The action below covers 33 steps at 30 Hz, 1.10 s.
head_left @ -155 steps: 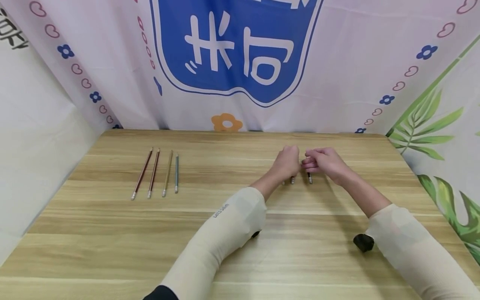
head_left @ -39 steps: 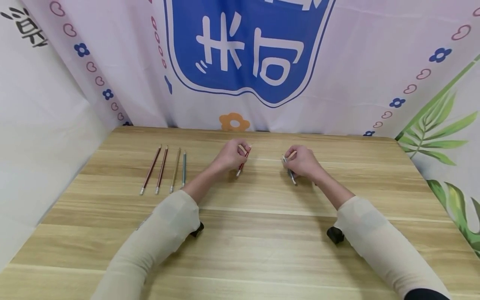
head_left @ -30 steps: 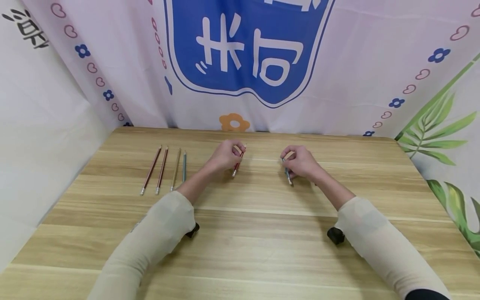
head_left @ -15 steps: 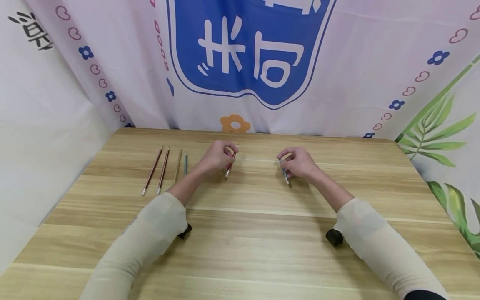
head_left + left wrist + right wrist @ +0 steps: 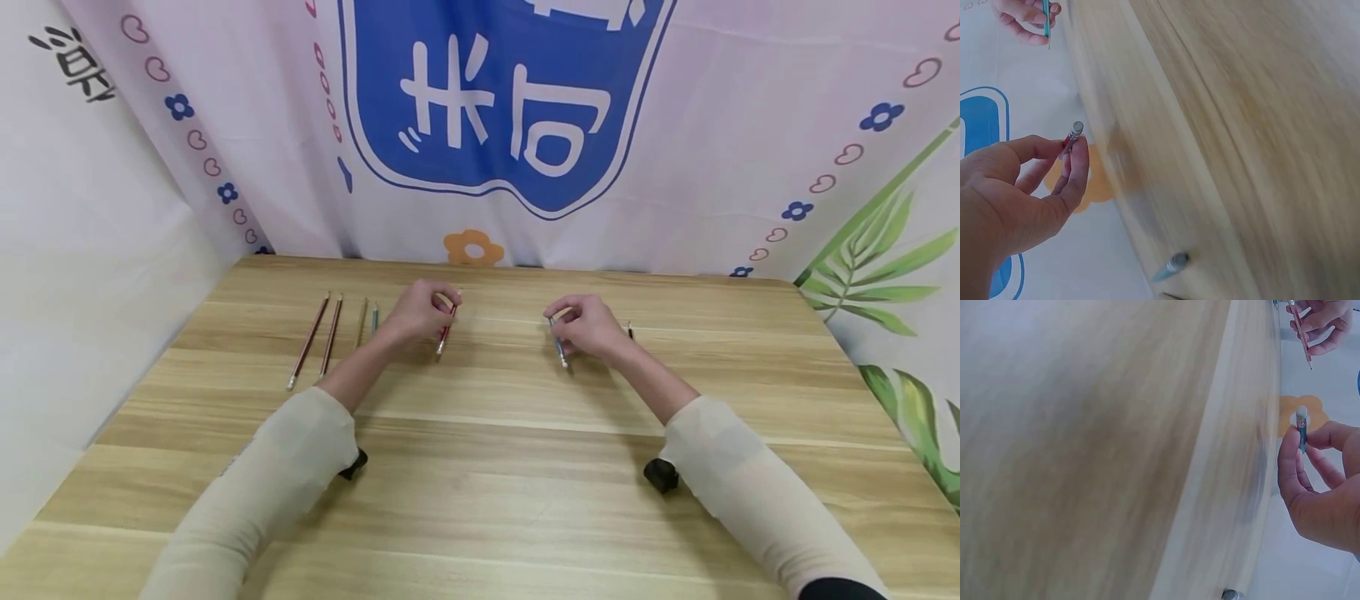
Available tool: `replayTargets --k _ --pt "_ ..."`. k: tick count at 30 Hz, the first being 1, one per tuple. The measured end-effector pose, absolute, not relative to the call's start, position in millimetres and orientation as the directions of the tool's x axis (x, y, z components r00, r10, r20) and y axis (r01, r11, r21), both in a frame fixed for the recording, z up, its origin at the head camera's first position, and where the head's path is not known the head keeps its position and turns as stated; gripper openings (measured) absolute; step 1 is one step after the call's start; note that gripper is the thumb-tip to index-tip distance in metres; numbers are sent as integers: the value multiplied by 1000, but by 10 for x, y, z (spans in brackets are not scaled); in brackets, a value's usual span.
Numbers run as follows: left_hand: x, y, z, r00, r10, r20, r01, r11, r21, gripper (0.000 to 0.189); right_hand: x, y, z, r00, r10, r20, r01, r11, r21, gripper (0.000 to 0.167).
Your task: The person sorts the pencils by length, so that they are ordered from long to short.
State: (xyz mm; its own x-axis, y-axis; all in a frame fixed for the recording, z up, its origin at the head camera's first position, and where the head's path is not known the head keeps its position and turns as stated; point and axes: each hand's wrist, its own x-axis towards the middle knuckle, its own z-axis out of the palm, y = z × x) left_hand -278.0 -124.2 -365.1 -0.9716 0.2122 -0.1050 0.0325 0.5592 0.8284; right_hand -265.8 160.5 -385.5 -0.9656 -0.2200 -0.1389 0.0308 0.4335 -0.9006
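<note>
The left hand (image 5: 417,312) pinches a red pencil (image 5: 444,337) between thumb and fingers, and the right hand (image 5: 588,325) pinches a blue pencil (image 5: 558,346) in the same way. Both are over the tabletop (image 5: 480,500), eraser ends toward the person. To the left lie two dark red pencils (image 5: 309,340), a yellow pencil (image 5: 362,321) and a teal pencil (image 5: 375,317); beside the right hand, a dark pencil (image 5: 631,331) is partly hidden.

From the wood-grain table's (image 5: 495,467) near edge I've room between the left hand (image 5: 420,310) and right hand (image 5: 588,323); slim red, yellow and teal pencils (image 5: 332,334) obstruct towards the far-left corner.
</note>
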Motion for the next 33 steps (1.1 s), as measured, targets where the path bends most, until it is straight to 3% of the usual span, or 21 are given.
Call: replayTargets --k 11,33 --pt "-2737 -1487 -3622 -974 209 -86 44 550 834 31 -2650 1497 -3877 -959 -249 -133 20 408 -913 31" --pt "-2694 -1770 -3644 -971 124 -203 -121 476 871 41 -2722 1223 -3889 -953 -228 -201 113 348 -931 34"
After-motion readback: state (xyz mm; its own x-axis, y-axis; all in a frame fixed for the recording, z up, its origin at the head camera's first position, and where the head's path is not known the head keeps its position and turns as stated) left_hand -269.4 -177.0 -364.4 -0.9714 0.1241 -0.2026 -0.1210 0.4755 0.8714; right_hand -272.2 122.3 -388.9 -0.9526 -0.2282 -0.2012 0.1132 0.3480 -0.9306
